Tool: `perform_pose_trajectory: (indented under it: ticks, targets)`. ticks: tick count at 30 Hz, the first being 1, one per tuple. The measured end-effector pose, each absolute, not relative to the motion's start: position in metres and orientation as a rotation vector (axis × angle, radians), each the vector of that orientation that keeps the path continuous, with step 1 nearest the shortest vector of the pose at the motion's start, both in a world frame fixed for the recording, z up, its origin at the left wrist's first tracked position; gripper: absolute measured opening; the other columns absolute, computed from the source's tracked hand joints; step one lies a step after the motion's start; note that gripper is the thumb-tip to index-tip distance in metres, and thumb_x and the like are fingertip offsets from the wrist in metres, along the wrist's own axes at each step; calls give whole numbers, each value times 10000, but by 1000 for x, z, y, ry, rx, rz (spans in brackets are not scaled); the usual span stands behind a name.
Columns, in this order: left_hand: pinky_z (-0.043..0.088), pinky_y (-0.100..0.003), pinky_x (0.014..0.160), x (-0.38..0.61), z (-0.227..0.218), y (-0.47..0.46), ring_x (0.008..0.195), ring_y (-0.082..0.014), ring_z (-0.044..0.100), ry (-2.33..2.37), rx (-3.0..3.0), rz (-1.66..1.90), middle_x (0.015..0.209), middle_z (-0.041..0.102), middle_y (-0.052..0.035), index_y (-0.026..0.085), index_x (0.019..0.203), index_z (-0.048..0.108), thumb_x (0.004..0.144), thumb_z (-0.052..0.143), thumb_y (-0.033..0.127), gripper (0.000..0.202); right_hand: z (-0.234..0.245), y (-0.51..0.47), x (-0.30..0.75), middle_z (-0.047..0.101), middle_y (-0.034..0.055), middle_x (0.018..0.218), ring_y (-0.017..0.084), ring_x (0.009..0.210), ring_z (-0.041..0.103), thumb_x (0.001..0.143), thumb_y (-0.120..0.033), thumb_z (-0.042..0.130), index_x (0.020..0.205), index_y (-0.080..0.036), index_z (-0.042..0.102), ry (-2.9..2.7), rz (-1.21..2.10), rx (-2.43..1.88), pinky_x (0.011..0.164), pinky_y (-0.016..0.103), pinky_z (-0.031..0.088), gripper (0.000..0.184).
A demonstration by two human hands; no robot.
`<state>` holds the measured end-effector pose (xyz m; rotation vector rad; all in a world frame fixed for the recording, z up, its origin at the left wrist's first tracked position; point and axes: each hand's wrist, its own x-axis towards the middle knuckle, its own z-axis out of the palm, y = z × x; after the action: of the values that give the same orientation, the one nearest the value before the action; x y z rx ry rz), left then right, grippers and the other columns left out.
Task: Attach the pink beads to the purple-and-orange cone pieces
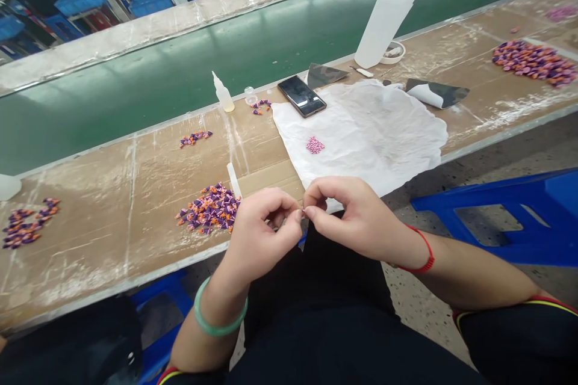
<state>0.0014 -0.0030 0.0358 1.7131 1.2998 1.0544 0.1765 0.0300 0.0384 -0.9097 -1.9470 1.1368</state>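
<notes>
Observed from beside the worktop (pixel 112 216), which was covered in dusty cardboard. The left hand (pixel 264 231), with a pale green bangle (pixel 221 310) at the wrist, and the right hand (pixel 361 216), with a red cord (pixel 418 255) at the wrist, were held together above the near edge. Thumbs and forefingers met at the tips, pinching a small item (pixel 302 212). The fingers hid most of it, so its shape and colour could not be made out.

A heap of purple and orange pieces (pixel 210 209) lay just left of the left hand, not touching it. A crumpled white paper sheet (pixel 374 132) lay beyond the hands, its near edge partly hidden behind the right hand, and a small cluster of pink granules (pixel 315 145) sat on it. A black phone (pixel 301 95) lay at the sheet's far edge. Further back stood a small dropper bottle (pixel 223 93) and a large white squeeze bottle (pixel 383 21) with a blue nozzle. A second heap of purple and orange pieces (pixel 533 62) lay far right, well apart from the hands.
</notes>
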Motion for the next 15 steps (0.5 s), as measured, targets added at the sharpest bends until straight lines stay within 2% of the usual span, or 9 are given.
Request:
perform_pose_trajectory:
  ticks: [5, 11, 15]
  targets:
    - [351, -253, 504, -2, 37, 0, 534, -112, 458, 1338, 1738, 960, 578, 558, 9, 186, 608, 560, 775, 573, 172, 167, 32, 30, 173, 579, -23, 615, 106, 569, 511, 754, -123, 532, 669, -199, 536, -1996, 1045, -900, 541, 232, 418, 114]
    - [442, -271, 537, -19, 41, 6, 594, -161, 585, 1296, 1626, 992, 640, 667, -38, 185, 662, 650, 820, 593, 224, 173, 29, 37, 168, 565, -28, 633, 98, 567, 508, 794, -123, 507, 705, -207, 507, -1972, 1131, -810, 532, 224, 427, 122]
    - [454, -263, 509, -55, 43, 7, 568, -160, 590, 1463, 1566, 1084, 636, 681, -35, 185, 711, 702, 836, 633, 271, 167, 30, 47, 165, 546, -35, 630, 95, 552, 481, 805, -116, 496, 711, -216, 480, -1994, 1159, -757, 518, 229, 414, 138]
